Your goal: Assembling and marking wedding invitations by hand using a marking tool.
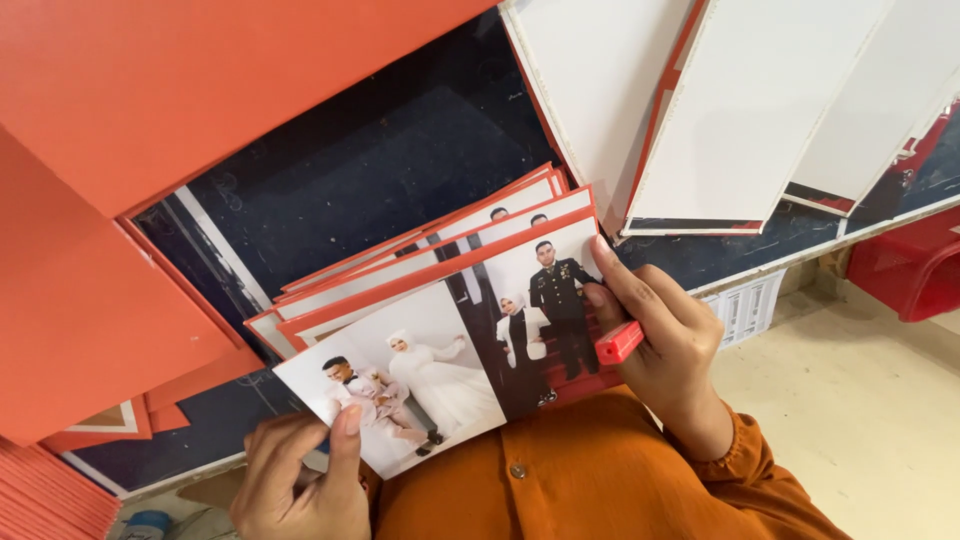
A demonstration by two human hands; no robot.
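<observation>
The near left corner of a photo print (420, 385) is pinched by the left hand (300, 480), thumb on top. The right edge is steadied by the right hand (665, 345), whose fingers are curled round a small red stick (619, 342). Beneath lies a fanned stack of red-edged prints (430, 250). Dark tabletop (390, 150) lies open beyond; white boards (740, 110) crowd the far right.

- A bare stretch of the dark surface (400, 150) lies open above the fanned stack of photo prints (440, 330).
- Orange card sheets (110, 200) cover the upper left, blocking that side.
- White boards (740, 110) leaning at the upper right close that corner.
- The floor (860, 400) beyond the surface's edge is free, up to the red bin (915, 270).
</observation>
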